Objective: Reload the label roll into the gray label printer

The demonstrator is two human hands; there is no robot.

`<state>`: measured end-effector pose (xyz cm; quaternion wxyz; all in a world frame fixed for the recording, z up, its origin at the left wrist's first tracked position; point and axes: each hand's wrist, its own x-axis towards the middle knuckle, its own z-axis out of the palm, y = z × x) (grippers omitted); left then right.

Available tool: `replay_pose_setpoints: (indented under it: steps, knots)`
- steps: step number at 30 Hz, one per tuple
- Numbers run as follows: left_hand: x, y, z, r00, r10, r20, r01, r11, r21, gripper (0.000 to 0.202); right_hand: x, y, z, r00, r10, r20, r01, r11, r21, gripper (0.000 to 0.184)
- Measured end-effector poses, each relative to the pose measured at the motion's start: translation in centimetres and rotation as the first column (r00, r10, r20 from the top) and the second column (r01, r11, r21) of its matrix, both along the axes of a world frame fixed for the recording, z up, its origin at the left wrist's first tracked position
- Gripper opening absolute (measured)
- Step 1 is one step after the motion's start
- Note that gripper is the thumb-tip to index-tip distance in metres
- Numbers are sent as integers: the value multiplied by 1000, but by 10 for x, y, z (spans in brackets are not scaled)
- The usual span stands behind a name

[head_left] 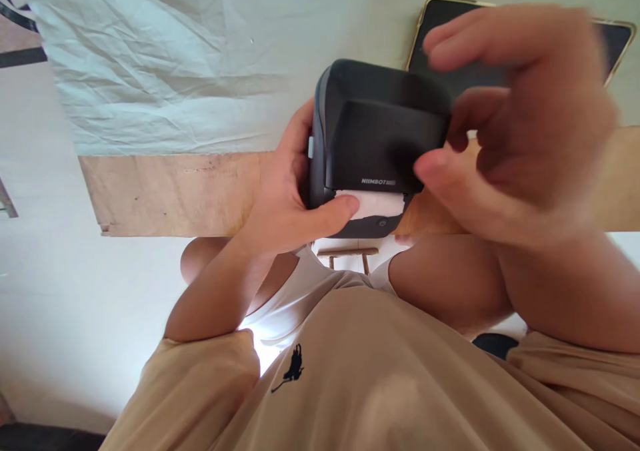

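A black label printer (385, 141) marked NIIMBOT is held up near the table's front edge, tilted toward me. My left hand (285, 191) grips its left side, with the thumb lying over the white paper label (383, 203) that sticks out of the slot. Below the paper sits a small round power button (382, 223). At the printer's right side is my right hand (530, 124), slightly blurred, fingers bent and spread apart from the thumb. Its thumb tip overlaps the printer's right edge; whether it touches I cannot tell. Nothing shows between those fingers.
Behind my right hand lies a dark tablet-like device (450, 18) with a gold edge, partly hidden. A wrinkled pale green cloth (175, 58) covers the table, leaving a bare wooden strip (175, 194) along the front. Beneath, a wooden stool (347, 252) partly shows.
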<state>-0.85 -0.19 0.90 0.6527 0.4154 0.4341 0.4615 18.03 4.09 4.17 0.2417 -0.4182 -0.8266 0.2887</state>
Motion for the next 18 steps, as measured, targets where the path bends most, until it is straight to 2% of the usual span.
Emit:
replay_pose_setpoints:
  steps: [1, 3, 5, 7, 11, 14, 16, 18]
  knots:
    - [3, 0, 1, 1000, -2, 15, 2, 1000, -3, 48, -1, -1, -1, 999, 32, 25, -32, 999, 29, 46]
    - [12, 0, 4, 998, 65, 22, -65, 998, -22, 41, -2, -2, -7, 996, 66, 58, -68, 997, 26, 52]
    - [21, 0, 6, 966, 260, -14, -260, 965, -18, 29, -4, -1, -12, 995, 69, 67, -68, 998, -15, 56]
    - [28, 1, 8, 931, 359, -64, -362, 932, -34, 27, -5, -1, -14, 996, 59, 73, -55, 997, -56, 58]
    - [33, 4, 8, 940, 334, -74, -340, 936, -94, 33, -5, -2, -14, 994, 28, 103, -28, 1000, -7, 57]
    - [34, 5, 6, 925, 374, -64, -378, 921, -95, 33, -5, -5, -15, 994, 20, 105, -25, 998, 54, 54]
    - [32, 6, 6, 928, 371, 17, -369, 926, -75, 36, -5, -6, -17, 996, 32, 80, -38, 997, 71, 54]
    - [27, 7, 7, 942, 312, 126, -304, 949, -82, 39, -4, -6, -17, 998, 57, 42, -60, 995, 83, 53]
